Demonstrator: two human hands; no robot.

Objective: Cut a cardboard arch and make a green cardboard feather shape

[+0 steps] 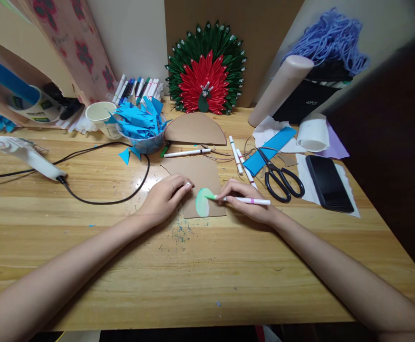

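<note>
A piece of brown cardboard (193, 172) lies on the wooden table, with a rounded shape (202, 203) on it coloured light green except for a pale patch at lower right. My right hand (245, 199) is closed around a white marker (259, 201) with a pink band, and its green tip touches the upper right of the shape. My left hand (168, 195) rests on the cardboard's left side, fingers curled together; whether anything is under them is hidden. Just beyond the cardboard lies another white marker (188, 153), below a cardboard half-circle (195, 129).
Black scissors (284, 183), a blue strip (268, 151) and a phone (329, 184) lie at right. A glue gun (29, 154) with a looping cable is at left. Behind are a tub of blue pieces (141, 124), a paper cup (102, 118) and a red-green peacock decoration (206, 71).
</note>
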